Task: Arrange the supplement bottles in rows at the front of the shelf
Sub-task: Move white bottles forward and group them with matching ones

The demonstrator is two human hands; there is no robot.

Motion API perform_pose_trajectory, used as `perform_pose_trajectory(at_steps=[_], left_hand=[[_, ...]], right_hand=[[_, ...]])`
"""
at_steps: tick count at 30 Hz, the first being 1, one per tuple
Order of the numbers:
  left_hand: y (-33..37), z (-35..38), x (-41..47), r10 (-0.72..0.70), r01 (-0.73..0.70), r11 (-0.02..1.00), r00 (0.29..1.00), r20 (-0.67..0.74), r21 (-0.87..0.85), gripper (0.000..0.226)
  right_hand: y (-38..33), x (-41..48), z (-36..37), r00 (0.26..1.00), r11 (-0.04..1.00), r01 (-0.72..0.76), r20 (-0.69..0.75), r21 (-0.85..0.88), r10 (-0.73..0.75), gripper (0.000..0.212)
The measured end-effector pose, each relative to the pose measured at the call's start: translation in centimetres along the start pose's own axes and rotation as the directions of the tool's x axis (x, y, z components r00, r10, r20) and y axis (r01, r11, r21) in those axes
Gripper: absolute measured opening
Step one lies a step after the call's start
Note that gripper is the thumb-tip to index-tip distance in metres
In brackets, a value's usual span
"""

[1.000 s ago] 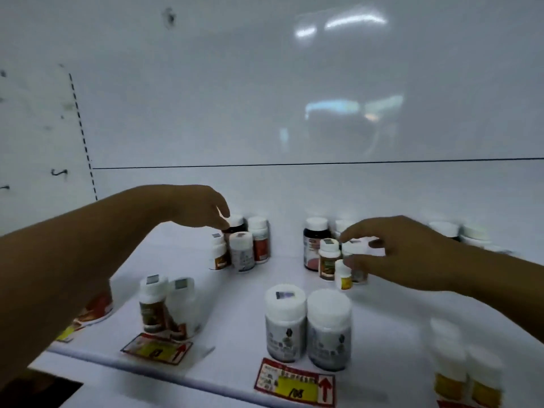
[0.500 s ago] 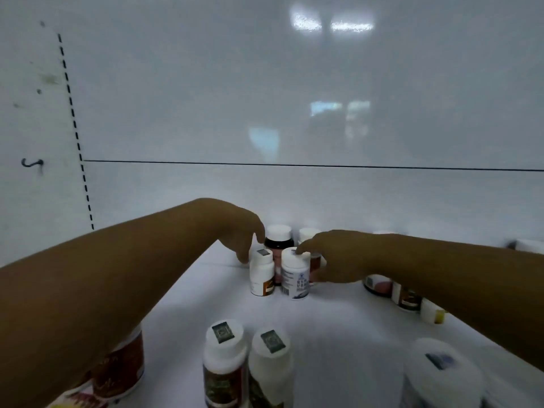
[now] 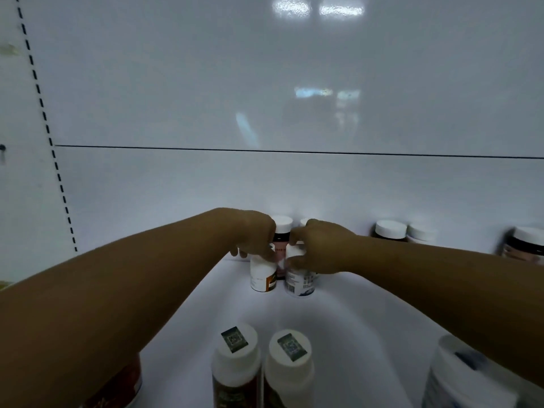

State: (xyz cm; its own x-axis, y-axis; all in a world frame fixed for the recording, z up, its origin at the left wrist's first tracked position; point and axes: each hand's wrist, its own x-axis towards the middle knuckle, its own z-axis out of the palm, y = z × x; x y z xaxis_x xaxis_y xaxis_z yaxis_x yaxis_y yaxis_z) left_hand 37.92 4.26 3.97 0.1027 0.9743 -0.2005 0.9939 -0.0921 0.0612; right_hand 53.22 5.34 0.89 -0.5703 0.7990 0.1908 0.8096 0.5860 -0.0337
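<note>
The white caps of the two small white plastic bottles point(image 3: 275, 275) are covered by fingers point(image 3: 266, 254). At 3 o'clock, a dark round jar with white lid point(image 3: 527, 245) is blurred and cut by the edge. At 5 o'clock, a large white plastic tub point(image 3: 459, 378) is cut off; its label is unreadable.

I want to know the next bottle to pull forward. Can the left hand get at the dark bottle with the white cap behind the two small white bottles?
Probably yes. The left hand is right beside the dark bottle, whose cap stands clear above both hands, so from above nothing blocks it.
</note>
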Motion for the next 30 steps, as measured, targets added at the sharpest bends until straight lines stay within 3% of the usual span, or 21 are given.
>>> perform_pose_trajectory(at_steps=[4, 6, 8, 12, 15, 22, 30], left_hand=[[0.6, 1.1, 0.6, -0.007, 0.000, 0.999, 0.990, -0.138, -0.047, 0.034], [0.5, 0.9, 0.4, 0.007, -0.021, 0.995, 0.990, -0.138, -0.100, 0.028], [0.2, 0.1, -0.4, 0.037, -0.067, 0.961, 0.992, -0.117, -0.267, 0.019], [0.0, -2.1, -3.9, 0.193, -0.218, 0.780, 0.976, -0.106, -0.587, 0.021], [0.5, -3.3, -5.8, 0.284, -0.269, 0.694, 0.955, -0.090, -0.668, 0.030], [2.1, -4.2, -7.3, 0.332, -0.270, 0.721, 0.943, -0.024, -0.638, 0.038], [0.3, -2.0, -10.3, 0.208, -0.164, 0.836, 0.978, 0.026, -0.524, 0.040]], right_hand=[[0.6, 0.0, 0.3, 0.997, 0.999, 0.034, -0.072, -0.014, -0.035, 0.034], [0.9, -0.2, -0.3, 0.999, 0.997, 0.027, -0.042, 0.074, -0.024, 0.036], [1.3, -0.7, -1.8, 0.998, 0.975, 0.004, -0.056, 0.223, 0.009, 0.035], [2.9, -3.5, -6.1, 0.995, 0.764, -0.036, -0.047, 0.644, 0.087, 0.035], [4.3, -5.9, -8.3, 0.997, 0.704, -0.037, -0.026, 0.709, 0.079, 0.043], [5.1, -8.8, -9.4, 0.999, 0.703, -0.034, 0.009, 0.710, 0.039, 0.039], [2.1, -8.4, -7.9, 0.996, 0.767, -0.046, 0.084, 0.640, -0.010, 0.043]])
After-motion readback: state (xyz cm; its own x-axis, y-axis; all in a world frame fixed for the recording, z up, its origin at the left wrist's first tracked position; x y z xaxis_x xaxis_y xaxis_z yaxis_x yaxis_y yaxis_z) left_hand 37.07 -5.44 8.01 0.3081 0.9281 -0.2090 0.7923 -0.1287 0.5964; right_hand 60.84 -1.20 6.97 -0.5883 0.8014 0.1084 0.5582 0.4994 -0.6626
